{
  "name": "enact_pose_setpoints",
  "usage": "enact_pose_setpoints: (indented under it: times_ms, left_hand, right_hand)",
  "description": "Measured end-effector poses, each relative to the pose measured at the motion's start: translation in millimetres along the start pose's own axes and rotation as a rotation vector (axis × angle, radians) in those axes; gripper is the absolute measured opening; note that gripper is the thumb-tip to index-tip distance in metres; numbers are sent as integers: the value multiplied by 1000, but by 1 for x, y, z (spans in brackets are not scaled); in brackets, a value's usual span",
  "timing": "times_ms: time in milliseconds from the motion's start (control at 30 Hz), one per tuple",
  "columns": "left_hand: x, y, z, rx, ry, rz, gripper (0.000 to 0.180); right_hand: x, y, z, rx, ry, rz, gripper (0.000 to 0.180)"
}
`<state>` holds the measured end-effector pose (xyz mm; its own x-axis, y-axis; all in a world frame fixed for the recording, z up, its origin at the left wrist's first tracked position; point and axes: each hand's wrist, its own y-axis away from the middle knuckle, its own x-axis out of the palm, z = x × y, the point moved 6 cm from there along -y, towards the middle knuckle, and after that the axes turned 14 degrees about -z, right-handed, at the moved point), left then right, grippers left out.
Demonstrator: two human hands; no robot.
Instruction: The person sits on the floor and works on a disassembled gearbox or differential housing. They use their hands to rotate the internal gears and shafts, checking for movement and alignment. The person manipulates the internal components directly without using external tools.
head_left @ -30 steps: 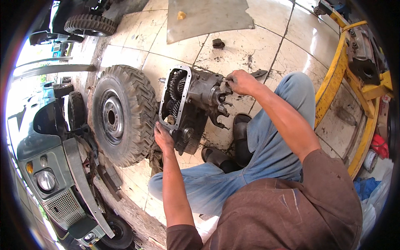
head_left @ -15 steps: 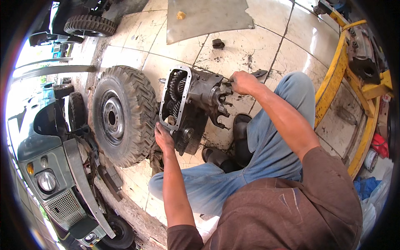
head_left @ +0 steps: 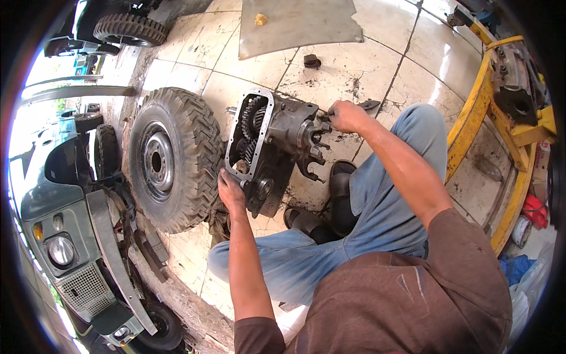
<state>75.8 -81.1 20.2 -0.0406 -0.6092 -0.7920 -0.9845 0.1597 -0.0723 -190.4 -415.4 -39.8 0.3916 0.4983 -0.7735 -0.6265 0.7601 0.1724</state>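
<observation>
Gearbox (head_left: 289, 127) is on the tiled floor (head_left: 253, 66), just to the R of the big loose wheel (head_left: 183, 159); I can't tell if the two touch. Its open face is on the side nearer to the wheel, framed by a pale flange (head_left: 267, 127) w/ bolt holes, & inside are toothed gears (head_left: 257, 118). On the end farther from the wheel, metal prongs (head_left: 312, 169) stick out.

L hand (head_left: 231, 190) is just beside the tyre of the wheel, laid against the lower corner of the gearbox; its fingers are partly hidden, so I can't tell how firmly it grips. R hand (head_left: 349, 117) is well to the R of the wheel, at the pronged end, w/ fingers curled in a narrow grip; what is inside it, if anything, I can't tell. Dark flat piece (head_left: 369, 105) lies just past this hand, seen from the wheel.

Farther up & R from the wheel lie a small dark block (head_left: 312, 61) and a grey sheet (head_left: 306, 32) w/ a yellowish lump (head_left: 260, 20) on it. Dark cloth (head_left: 219, 223) is by the lower R edge of the wheel. Green-grey vehicle (head_left: 50, 203) is L of the wheel, & a yellow stand (head_left: 471, 121) is far R of it, carrying a metal casting (head_left: 512, 88).
</observation>
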Motion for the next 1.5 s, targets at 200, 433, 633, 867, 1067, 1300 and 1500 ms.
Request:
enact_pose_setpoints:
  times_ms: [200,433,633,867,1067,1300,1500]
  left_hand:
    - [-3,1,1,38,-25,-28,70]
    - [-2,-5,7,105,-28,-67,70]
    - [-3,-1,5,42,-10,-24,71]
    - [-2,1,1,22,6,-10,70]
    - [-2,-4,11,67,52,-40,69]
    - [-4,-9,17,38,17,-81,78]
    - [-8,-10,27,7,112,-131,71]
  right_hand:
    - [-19,-1,23,20,-364,58,30]
    - [-30,-5,21,-4,-64,-50,31]
    - [-25,7,24,17,173,134,38]
    - [-25,2,29,150,-225,166,81]
    - [-16,24,59,-132,-419,22,67]
    - [-3,22,52,-141,-166,0,61]
    - [-12,26,53,-86,-168,-168,67]
